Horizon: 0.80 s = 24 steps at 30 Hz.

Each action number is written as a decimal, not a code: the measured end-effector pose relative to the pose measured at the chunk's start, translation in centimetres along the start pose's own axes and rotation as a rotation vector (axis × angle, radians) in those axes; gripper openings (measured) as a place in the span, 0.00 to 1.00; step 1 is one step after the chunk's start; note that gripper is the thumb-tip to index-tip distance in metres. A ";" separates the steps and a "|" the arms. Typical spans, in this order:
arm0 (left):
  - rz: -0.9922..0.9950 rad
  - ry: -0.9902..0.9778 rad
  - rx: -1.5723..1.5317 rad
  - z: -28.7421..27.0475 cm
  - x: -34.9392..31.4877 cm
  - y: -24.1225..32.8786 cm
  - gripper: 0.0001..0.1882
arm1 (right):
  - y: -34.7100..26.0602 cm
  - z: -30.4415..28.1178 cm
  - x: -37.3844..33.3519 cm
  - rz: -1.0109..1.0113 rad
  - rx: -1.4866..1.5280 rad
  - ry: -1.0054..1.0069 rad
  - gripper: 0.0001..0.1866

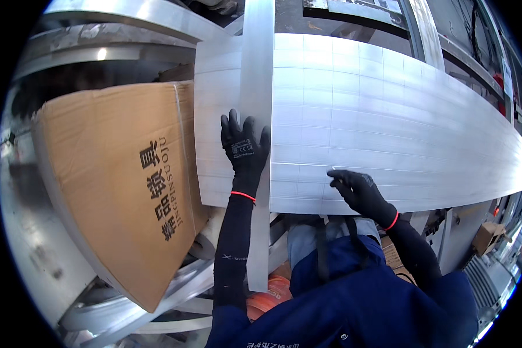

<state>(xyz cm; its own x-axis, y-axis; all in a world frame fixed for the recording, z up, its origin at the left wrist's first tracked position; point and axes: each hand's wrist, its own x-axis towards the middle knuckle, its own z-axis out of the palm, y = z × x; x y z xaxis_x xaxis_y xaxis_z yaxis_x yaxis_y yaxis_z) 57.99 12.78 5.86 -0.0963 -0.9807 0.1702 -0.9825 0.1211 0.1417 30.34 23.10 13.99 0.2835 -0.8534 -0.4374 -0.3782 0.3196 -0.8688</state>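
Observation:
A large silvery metal sheet (388,133) marked with a grid of thin lines lies in front of me. Across its left part runs a long flat metal bar (257,64), reaching past both the far and near edges. My left hand (245,148), in a black glove, rests with fingers spread on the bar and the sheet just left of it, its thumb on the bar. To the right, my gloved right hand (358,190) is pinched closed low over the sheet's near part. A tiny pale tip shows at its fingertips; the rest is hidden.
A big brown cardboard box (110,174) stands close against the sheet's left end. Metal frame beams (133,17) cross behind it. An orange-red rounded object (269,297) sits below the bar's near end. A small open carton (488,236) lies at far right.

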 end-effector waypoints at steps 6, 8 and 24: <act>0.221 0.044 -0.076 1.4 8.2 -0.8 0.26 | -0.5 0.0 10.4 -0.314 0.031 0.317 0.18; 0.181 0.053 -0.077 1.2 10.0 0.9 0.29 | -1.7 0.0 13.1 -0.218 0.184 0.366 0.18; 0.335 0.061 -0.241 5.7 13.0 -1.3 0.26 | -2.2 -2.3 33.7 -0.311 -0.145 0.736 0.14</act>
<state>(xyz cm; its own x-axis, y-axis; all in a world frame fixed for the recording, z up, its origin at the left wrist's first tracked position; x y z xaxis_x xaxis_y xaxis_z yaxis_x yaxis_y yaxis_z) 57.06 -1.03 2.38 -0.3876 -0.8709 0.3021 -0.8323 0.4715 0.2914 38.67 -7.36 1.66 -0.2382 -0.9628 0.1280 -0.5025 0.0094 -0.8645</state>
